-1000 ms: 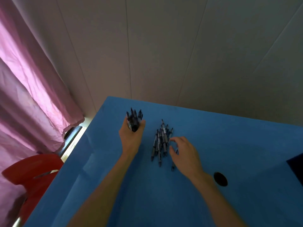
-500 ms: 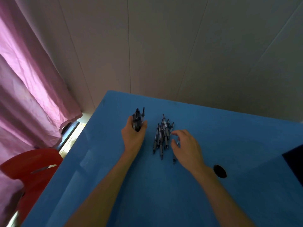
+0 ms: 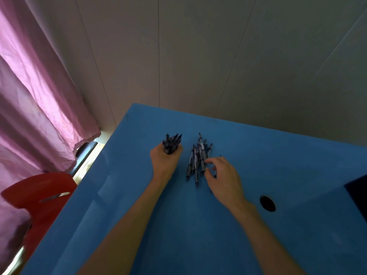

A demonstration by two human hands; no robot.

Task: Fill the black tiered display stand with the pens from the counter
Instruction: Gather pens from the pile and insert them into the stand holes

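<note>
A heap of several dark pens (image 3: 196, 159) lies on the blue counter (image 3: 178, 235), pointing away from me. My left hand (image 3: 164, 161) is closed around a bundle of pens (image 3: 171, 143), their ends sticking up out of my fist. My right hand (image 3: 222, 177) rests on the right edge of the heap, with thumb and forefinger pinching at a pen there. A dark corner at the right edge (image 3: 357, 187) may be the black display stand; most of it is out of view.
A round black hole (image 3: 267, 203) is in the counter to the right of my right wrist. A red chair (image 3: 39, 197) and a pink curtain (image 3: 39, 106) stand left of the counter. A grey panelled wall (image 3: 218, 56) runs behind it.
My right hand has slid a little left onto the heap and its fingers have curled around a pen. My left hand has kept its bundle, shifting only slightly.
</note>
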